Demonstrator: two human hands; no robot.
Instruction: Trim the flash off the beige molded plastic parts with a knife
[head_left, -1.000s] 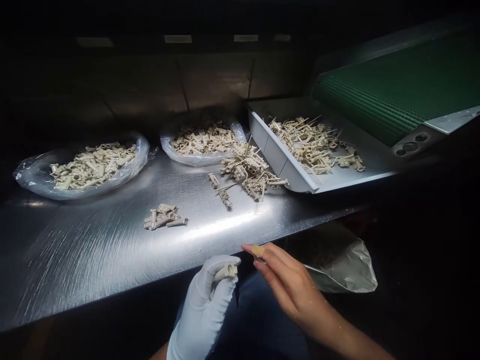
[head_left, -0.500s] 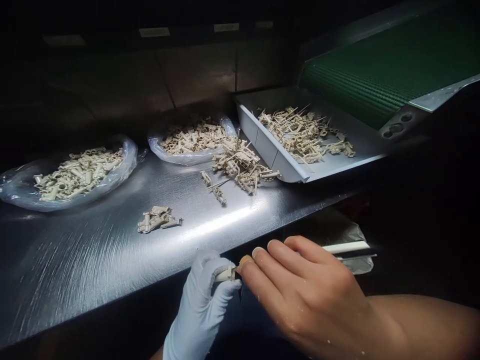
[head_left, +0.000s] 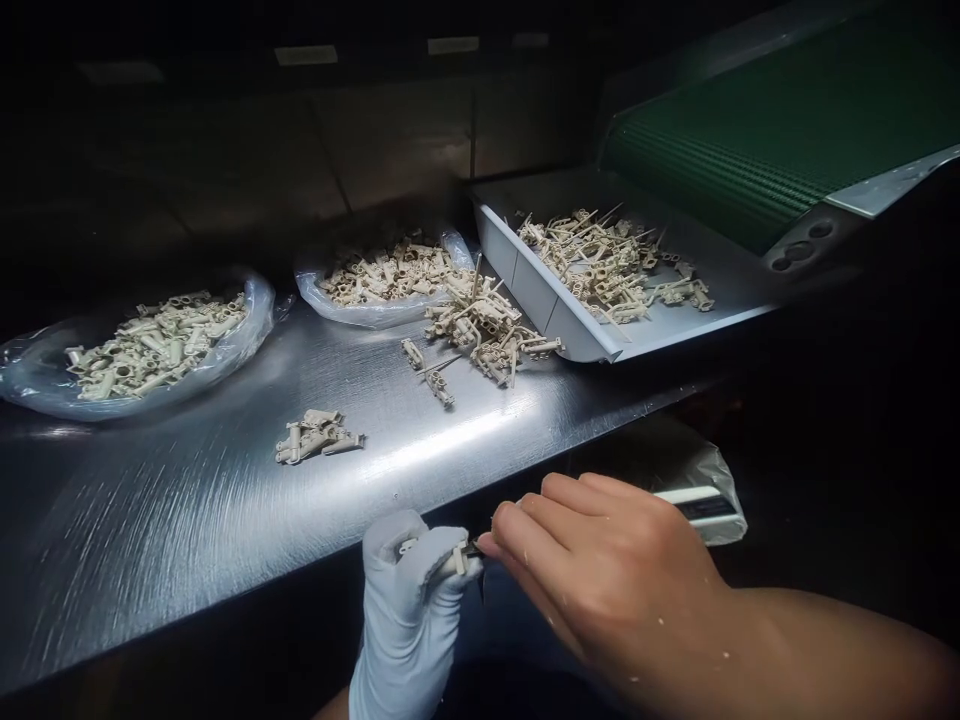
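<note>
Because the gloved left hand (head_left: pixel 409 590) pinches a small beige plastic part (head_left: pixel 452 562) just below the bench (head_left: pixel 225 500) edge while the bare right hand (head_left: pixel 607 570), closed around a knife (head_left: pixel 694 503), trims it, a slip could cut the glove.

Two hands (head_left: pixel 600 570), two clear bags of parts (head_left: pixel 150 345), two loose part piles (head_left: pixel 319 437), one grey tray (head_left: pixel 555 310), one green conveyor belt (head_left: pixel 757 130)
</note>
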